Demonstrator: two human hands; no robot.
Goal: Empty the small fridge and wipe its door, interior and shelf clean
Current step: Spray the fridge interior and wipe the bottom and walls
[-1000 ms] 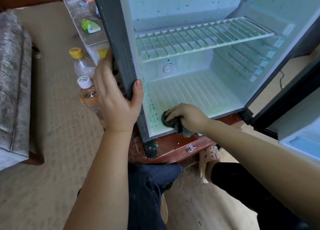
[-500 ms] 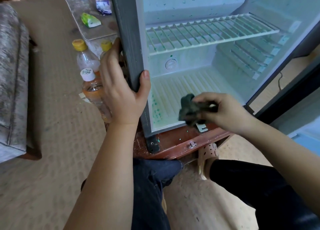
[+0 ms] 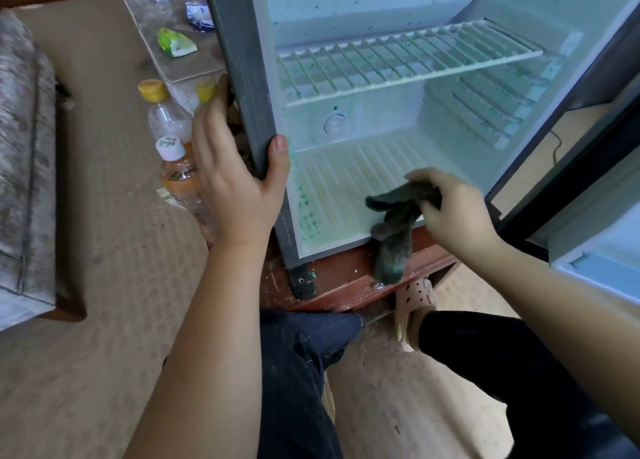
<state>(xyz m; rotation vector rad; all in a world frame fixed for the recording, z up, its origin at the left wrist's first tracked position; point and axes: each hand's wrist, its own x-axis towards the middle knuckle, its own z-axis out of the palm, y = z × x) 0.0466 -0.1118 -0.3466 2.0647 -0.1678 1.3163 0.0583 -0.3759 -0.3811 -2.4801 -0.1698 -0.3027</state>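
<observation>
Two bottles point(image 3: 162, 119) were half hidden behind the left hand point(image 3: 235, 185), whose fingers were clamped round the grey front edge of the fridge point(image 3: 246, 88). Since a moment earlier, the dark, limp cloth point(image 3: 394, 223) had been unfolded; it was pinched in the right hand point(image 3: 453, 209) and dangled past the ribbed white floor's front lip, below the wire shelf point(image 3: 408, 60).
</observation>
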